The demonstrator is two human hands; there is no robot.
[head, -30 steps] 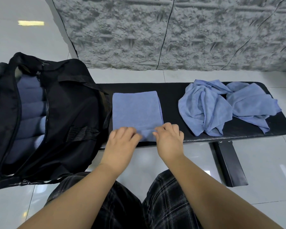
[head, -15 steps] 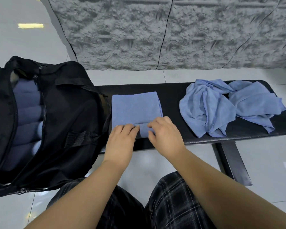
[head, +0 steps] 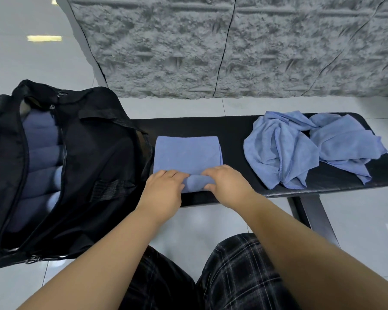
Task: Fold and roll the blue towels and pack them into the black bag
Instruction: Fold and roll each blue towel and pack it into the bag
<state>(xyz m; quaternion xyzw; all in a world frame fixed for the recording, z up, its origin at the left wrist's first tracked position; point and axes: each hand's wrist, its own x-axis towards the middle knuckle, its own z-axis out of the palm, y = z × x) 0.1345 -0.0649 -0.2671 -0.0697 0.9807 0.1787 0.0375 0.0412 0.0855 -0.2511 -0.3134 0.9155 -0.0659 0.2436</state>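
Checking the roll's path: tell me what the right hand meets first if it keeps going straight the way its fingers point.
The right hand points away and slightly left, so it likely meets the flat part of the folded towel first, then bare bench.

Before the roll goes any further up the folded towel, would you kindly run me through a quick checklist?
1. Left hand grips the roll's left end: ok.
2. Right hand grips the right end: ok.
3. Folded towel lies flat ahead of the roll: ok.
4. Roll tightness: cannot tell, the hands cover most of it.
5. Black bag is unzipped, rolled towels showing inside: ok.
6. Crumpled towels lie apart from the work: ok.
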